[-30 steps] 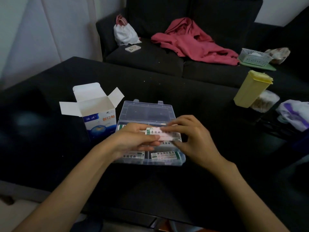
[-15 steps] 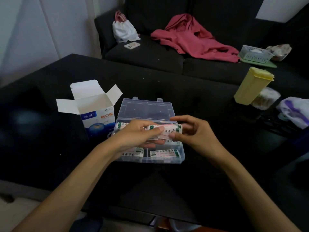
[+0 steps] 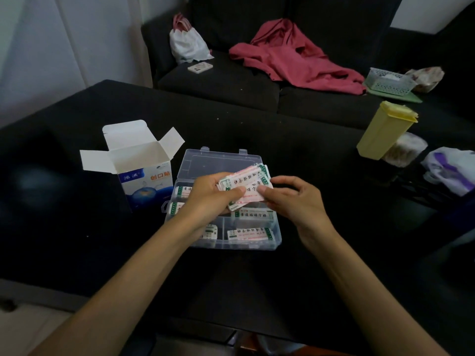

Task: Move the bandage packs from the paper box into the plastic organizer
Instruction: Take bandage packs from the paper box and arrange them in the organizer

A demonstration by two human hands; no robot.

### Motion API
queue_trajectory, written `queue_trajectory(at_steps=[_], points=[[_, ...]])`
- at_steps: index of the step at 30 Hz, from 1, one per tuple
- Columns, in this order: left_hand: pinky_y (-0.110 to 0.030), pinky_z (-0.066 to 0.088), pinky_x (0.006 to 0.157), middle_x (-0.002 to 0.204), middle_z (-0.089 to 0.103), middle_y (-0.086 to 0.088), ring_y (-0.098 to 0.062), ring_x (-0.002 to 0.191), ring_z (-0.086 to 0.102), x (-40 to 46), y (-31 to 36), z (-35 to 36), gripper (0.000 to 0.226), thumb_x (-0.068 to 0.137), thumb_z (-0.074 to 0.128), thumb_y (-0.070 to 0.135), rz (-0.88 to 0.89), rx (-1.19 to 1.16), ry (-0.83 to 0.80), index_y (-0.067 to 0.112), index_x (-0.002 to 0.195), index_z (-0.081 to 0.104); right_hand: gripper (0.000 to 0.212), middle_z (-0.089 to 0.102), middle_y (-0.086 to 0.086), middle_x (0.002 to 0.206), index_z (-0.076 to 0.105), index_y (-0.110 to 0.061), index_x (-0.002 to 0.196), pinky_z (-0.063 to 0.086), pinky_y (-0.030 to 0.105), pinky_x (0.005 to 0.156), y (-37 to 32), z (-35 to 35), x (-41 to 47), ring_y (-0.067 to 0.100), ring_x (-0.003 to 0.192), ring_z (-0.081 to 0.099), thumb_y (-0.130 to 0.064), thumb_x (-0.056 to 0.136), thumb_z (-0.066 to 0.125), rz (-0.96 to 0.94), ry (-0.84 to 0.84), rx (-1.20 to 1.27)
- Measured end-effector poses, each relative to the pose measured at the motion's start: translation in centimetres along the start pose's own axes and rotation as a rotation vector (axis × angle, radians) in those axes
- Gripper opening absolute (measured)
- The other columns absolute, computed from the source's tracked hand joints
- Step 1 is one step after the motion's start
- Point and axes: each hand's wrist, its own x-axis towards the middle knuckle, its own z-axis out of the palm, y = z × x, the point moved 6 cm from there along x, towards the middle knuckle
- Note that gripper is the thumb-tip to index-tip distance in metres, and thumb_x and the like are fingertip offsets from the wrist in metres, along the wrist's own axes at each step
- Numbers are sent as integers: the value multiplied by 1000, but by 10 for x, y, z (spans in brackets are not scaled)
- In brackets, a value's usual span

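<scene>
The paper box (image 3: 144, 173) stands at centre left of the frame on the black tabletop (image 3: 257, 140), its top flaps spread open. Its front is white above and blue below, with orange characters reading 创口贴; the smaller white writing on a blue patch to their left is too blurred to read.

Just right of the box, touching or nearly so, sits the clear plastic organizer (image 3: 276, 241), lid laid back toward the top of the frame. Bandage packs (image 3: 250, 233) lie in its compartments, white with green ends and dark printed characters that cannot be read with certainty.

Above the organizer's middle, both hands meet on a fanned bundle of packs (image 3: 246, 182). The left hand (image 3: 210, 199) comes in from the lower left, forearm stretched diagonally, its fingers curled under the bundle and the thumb pressed on top. The right hand (image 3: 290, 199) comes in from the lower right, thumb and forefinger pinching the bundle's right edge, the other fingers loosely bent above it.

At the right of the frame a pale yellow lidded container (image 3: 385, 129) stands tilted. Behind the tabletop, a dark sofa (image 3: 226, 83) carries a red garment (image 3: 295, 57), a white bag (image 3: 187, 44) and a small white basket (image 3: 388, 82).
</scene>
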Motion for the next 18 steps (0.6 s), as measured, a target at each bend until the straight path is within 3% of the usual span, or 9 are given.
queue_trajectory(at_steps=[5, 9, 11, 14, 18], points=[[-19, 55, 56, 91, 72, -1, -10, 77, 70, -1, -4, 0, 16, 90, 62, 12, -66, -69, 14, 24, 101, 62, 33, 70, 1, 80, 57, -19, 101, 53, 15, 56, -11, 5, -5, 5, 69, 70, -12, 76, 77, -220, -11, -342], [-20, 57, 58, 91, 70, -2, -9, 75, 70, -1, -2, -11, 15, 93, 56, 11, -65, -115, 116, 26, 94, 59, 34, 71, 2, 85, 62, -20, 110, 54, 16, 61, -15, 2, -7, 7, 75, 71, -12, 79, 73, -207, -140, -315], [-23, 59, 65, 95, 69, -1, -10, 79, 71, 1, -1, -20, 17, 93, 56, 9, -72, -157, 165, 23, 101, 59, 41, 71, 2, 88, 58, -26, 119, 53, 15, 61, -15, -5, -8, 6, 76, 70, -13, 81, 70, -227, -153, -344], [-26, 59, 72, 98, 68, -2, -11, 83, 71, 1, -2, -26, 25, 93, 56, 8, -72, -155, 169, 17, 116, 57, 27, 69, 2, 92, 63, -30, 104, 55, 17, 64, -8, -5, -12, 5, 78, 69, -15, 82, 69, -296, -190, -490], [-25, 59, 71, 99, 69, -2, -10, 82, 71, -1, -1, -29, 30, 93, 56, 8, -57, -135, 156, 14, 123, 56, 17, 68, 1, 89, 63, -22, 92, 57, 20, 65, 5, -2, -11, 5, 78, 69, -16, 79, 72, -259, -252, -555]])
